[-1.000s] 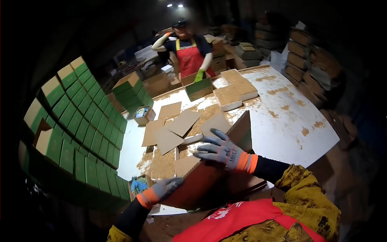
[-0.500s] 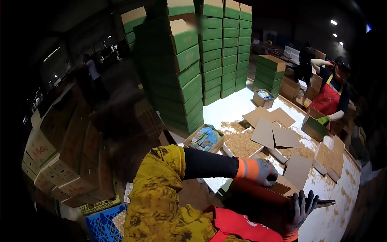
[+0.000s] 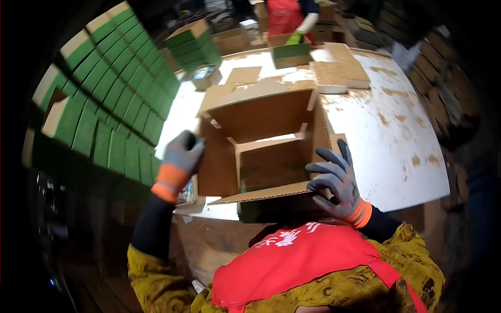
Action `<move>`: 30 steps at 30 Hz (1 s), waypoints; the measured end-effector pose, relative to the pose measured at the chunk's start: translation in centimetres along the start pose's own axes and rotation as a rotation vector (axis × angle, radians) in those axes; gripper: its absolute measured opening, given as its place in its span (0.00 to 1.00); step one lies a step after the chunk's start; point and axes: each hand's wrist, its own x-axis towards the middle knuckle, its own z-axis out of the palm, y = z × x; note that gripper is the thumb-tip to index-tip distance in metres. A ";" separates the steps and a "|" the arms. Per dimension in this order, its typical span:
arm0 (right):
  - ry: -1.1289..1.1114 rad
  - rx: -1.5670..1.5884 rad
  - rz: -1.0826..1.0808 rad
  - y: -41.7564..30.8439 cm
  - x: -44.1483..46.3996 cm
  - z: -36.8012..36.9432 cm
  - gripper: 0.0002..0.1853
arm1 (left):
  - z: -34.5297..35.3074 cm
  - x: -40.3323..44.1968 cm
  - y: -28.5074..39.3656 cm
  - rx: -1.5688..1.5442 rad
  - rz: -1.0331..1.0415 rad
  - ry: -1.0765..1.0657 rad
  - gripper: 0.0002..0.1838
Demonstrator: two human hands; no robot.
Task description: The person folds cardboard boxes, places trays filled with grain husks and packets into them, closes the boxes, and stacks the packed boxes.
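A brown cardboard box (image 3: 219, 164) stands tilted in front of me with its top open. Its outside looks green near my apron, and light shows through a gap at the bottom. My left hand (image 3: 180, 156), in a grey and orange glove, is curled against the box's left wall; part of the fingers is hidden. At the near right corner is my right hand (image 3: 336, 182), in the same kind of glove. Its fingers are spread, and the lower ones touch the box's edge.
Tall rows of green boxes (image 3: 112, 88) line the left side. Shredded filler and filled white trays (image 3: 339, 75) lie on the white table (image 3: 386, 156). A small carton (image 3: 206, 78) with packets sits farther back. Across the table a person in a red apron (image 3: 283, 18) handles a green box (image 3: 291, 56).
My view has swung right and down onto the box. The box now faces me open, with my left hand at its left wall and my right hand at its right corner.
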 end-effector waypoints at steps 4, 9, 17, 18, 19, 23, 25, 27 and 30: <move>0.122 0.273 0.131 -0.6 0.1 -3.0 0.11 | -3.3 -2.9 5.0 -0.235 -0.309 -0.015 0.17; -0.315 0.217 0.025 -1.2 2.9 -6.0 0.08 | 2.4 -5.3 2.3 0.191 0.014 -0.023 0.21; -0.507 0.643 0.428 7.8 2.2 2.2 0.29 | 6.5 -0.8 -1.6 -1.077 -0.222 -0.873 0.29; -0.372 0.642 0.432 6.7 1.7 2.9 0.29 | 7.5 -1.7 -3.0 -1.130 0.073 -0.830 0.28; -0.247 0.645 0.456 5.3 1.1 2.8 0.30 | 6.3 -2.8 -0.9 -0.887 0.121 -0.763 0.25; -0.204 0.296 0.345 4.4 0.2 1.6 0.37 | 5.3 -5.7 3.7 -0.307 0.044 -0.700 0.25; 0.011 -0.312 -0.076 5.1 0.7 1.5 0.43 | 8.2 -6.9 3.0 -0.123 0.033 -0.235 0.34; 0.083 -0.551 -0.209 4.7 3.4 0.4 0.41 | 12.3 -7.1 2.2 0.286 0.139 0.232 0.45; 0.169 -0.141 0.106 5.7 7.4 0.9 0.41 | 10.2 -7.1 4.2 0.273 0.192 0.172 0.53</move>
